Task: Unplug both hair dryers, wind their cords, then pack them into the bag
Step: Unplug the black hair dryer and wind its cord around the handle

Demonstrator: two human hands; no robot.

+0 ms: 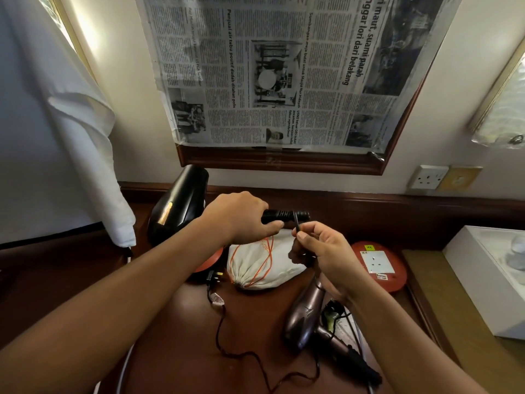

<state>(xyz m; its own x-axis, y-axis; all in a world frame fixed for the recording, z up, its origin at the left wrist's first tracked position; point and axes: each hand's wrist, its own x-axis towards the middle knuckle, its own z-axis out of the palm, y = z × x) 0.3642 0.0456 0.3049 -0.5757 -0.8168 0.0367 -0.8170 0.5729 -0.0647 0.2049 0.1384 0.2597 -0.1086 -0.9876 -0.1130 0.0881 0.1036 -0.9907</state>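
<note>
Head view, one frame.

Hair dryers: two. Black dryer [177,206], raised at the back of the counter [176,322]; left hand [241,214] grips its handle, fingers curled round it. Bulky body, probably the heavier of the two; rigid glossy shell, likely slick, so the ribbed handle end is the sound hold. Bronze dryer [305,317], lying on the counter at front right, untouched; smaller, probably light, best lifted by the handle.

Cords: two. Black dryer's cord [296,223], pinched between thumb and fingers of the right hand [321,254] just beside the handle end; thin, limp, should wind easily if kept taut. Bronze dryer's cord [241,356], trailing loose across the counter to a plug [213,275], unplugged and unwound; apt to snag or tangle.

Bag [261,263]: one. White cloth with orange drawstring, lying mid-counter under the hands; soft, shapeless, mouth will need holding open.

Sockets: wall socket [427,177], one, nothing plugged in; red reel [379,265] with one socket, also vacant.

Newspaper [284,69]: one sheet, covering the frame above.
</note>
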